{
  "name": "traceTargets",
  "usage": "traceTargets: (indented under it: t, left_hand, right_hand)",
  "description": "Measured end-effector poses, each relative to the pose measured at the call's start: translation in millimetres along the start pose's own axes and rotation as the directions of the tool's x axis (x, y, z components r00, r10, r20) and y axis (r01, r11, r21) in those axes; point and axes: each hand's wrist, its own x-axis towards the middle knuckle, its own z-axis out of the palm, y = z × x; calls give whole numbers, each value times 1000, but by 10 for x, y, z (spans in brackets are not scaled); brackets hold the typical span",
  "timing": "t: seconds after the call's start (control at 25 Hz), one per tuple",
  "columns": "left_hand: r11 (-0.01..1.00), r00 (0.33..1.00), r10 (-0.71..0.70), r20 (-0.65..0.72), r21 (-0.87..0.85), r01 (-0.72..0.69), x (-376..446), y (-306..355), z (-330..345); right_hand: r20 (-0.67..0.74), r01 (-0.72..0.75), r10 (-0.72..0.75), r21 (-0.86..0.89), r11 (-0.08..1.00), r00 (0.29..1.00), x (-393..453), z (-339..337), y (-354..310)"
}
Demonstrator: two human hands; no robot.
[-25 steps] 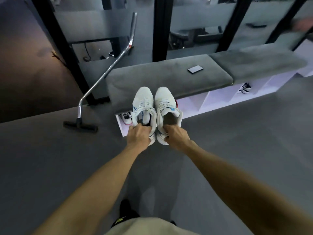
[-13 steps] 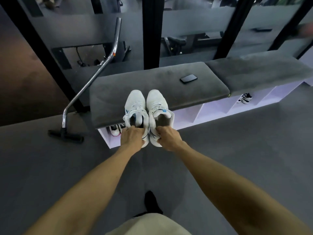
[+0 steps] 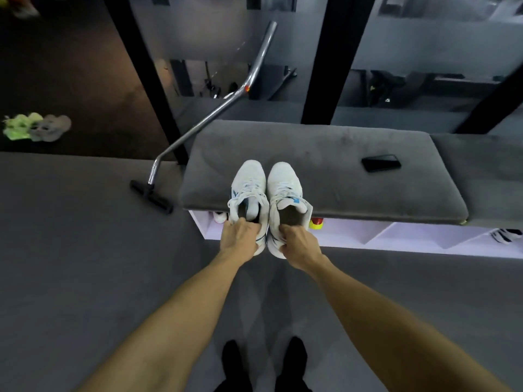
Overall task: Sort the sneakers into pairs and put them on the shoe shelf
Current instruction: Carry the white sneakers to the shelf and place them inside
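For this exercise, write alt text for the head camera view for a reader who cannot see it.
A person's left hand and right hand each grip one white sneaker of a pair by the heel, held side by side over a grey cushioned bench. White shoe shelf compartments sit below; a dark phone lies on the cushion.

The view has swung left and closer to the shoe shelf (image 3: 368, 236) over the past second. The phone (image 3: 381, 162) now lies nearer the white sneakers (image 3: 264, 199), a red-and-yellow shoe (image 3: 316, 222) has appeared in the shelf beside them, and neon-green and grey shoes (image 3: 35, 127) have entered view far left of the shelf.
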Motion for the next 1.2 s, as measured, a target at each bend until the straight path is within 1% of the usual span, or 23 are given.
traceTargets:
  t: [0.12, 0.32, 0.56, 0.72, 0.92, 1.04, 1.2]
  left_hand:
    - [1000, 999, -22, 39, -20, 23, 155, 67, 247]
    - [999, 995, -33, 90, -21, 35, 223, 78, 682]
    - [999, 990, -25, 142, -23, 29, 214, 26, 1685]
    - [999, 986, -17, 165, -40, 24, 440, -46, 2393]
    - [998, 991, -16, 136, -60, 24, 731, -143, 3392]
    - [996, 996, -18, 90, -82, 26, 912, -209, 3995]
    - [996, 996, -16, 82, -90, 24, 1308, -397, 4551]
  right_hand:
    - [11, 22, -22, 5, 1000, 1000, 194, 161, 190]
    - [47, 6, -8, 34, 999, 999, 313, 620, 374]
    - [92, -13, 12, 10, 1000, 996, 406, 1546, 659]
    - [110, -36, 34, 14, 999, 993, 701, 2209, 880]
    - [112, -43, 41, 13, 999, 993, 1144, 3050, 1219]
    - [75, -39, 38, 11, 999, 996, 1381, 3572, 1404]
    - [37, 19, -17, -32, 999, 999, 1879, 4043, 1527]
